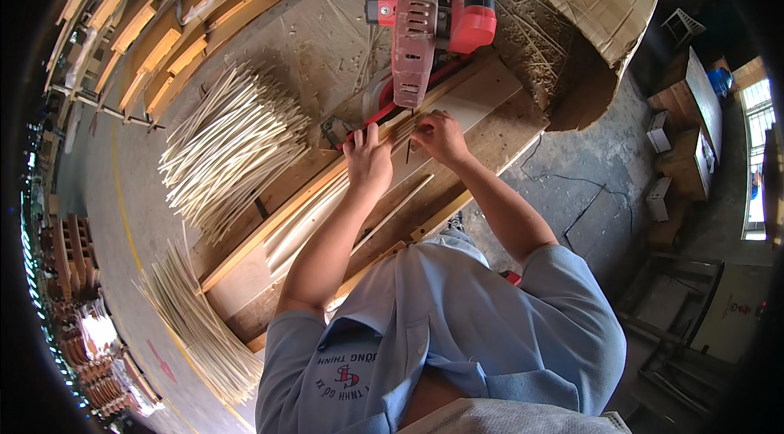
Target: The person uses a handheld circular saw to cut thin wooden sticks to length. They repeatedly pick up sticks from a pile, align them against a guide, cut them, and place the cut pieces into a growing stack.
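Note:
A red and grey power saw stands over the far end of a wooden workbench. Thin pale rods lie along a wooden guide strip and run under my left hand. The fingers of that hand bend over the rods, with their tips at the strip just left of the saw. Close below the saw's guard, my right hand is closed, fingertips pinched at the far ends of the rods. A narrow dark slot or bar shows between my hands. The blade is hidden by its guard.
A big heap of pale rods lies left of the bench, with another bundle nearer me. Behind the saw, an open cardboard box holds offcuts. Wooden racks stand far left. A dark cable crosses the floor at right.

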